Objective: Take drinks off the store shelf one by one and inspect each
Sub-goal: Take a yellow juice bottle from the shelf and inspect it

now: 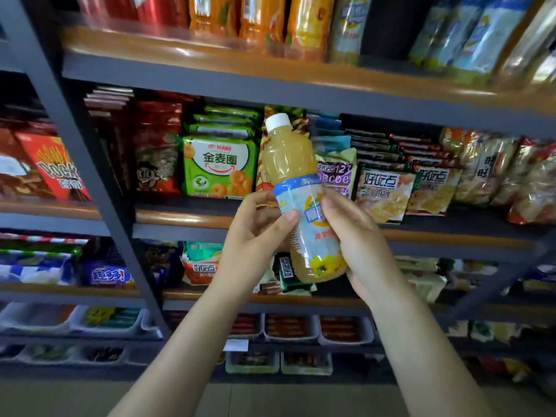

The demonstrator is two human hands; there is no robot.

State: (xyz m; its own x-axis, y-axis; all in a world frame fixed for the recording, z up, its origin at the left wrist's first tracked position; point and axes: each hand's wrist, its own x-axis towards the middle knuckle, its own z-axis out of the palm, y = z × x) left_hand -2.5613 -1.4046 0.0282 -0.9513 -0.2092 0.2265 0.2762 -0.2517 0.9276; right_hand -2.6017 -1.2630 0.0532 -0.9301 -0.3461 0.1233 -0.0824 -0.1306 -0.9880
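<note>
Up in front of the store shelf (301, 94) we hold one juice bottle (296, 188) with both hands, out in the air and off the boards. Our left hand (255, 233) wraps the label from the left, with the thumb pressed on its front. Our right hand (352, 236) wraps it from the right and cups it low down. So each grip is closed around the bottle. It tilts a bit, with its white cap (278, 121) pointing up and to the left. Yellow juice fills it, and a pale label with a blue band goes around its middle. Behind it, dark gray posts hold up boards with brown wooden edges. On the top board stand more drinks (307, 25), orange ones and pale ones with blue labels, all a bit blurry. On the board behind the bottle sit snack bags, and a green bag (221, 167) with ring cookies on it is just left of the bottle. A red box (54, 167) with sticks on it leans far to the left. Lower down are more packs, and then white trays (346, 329) with small wrapped things. Down at the bottom we see a plain tan floor (75, 398).
</note>
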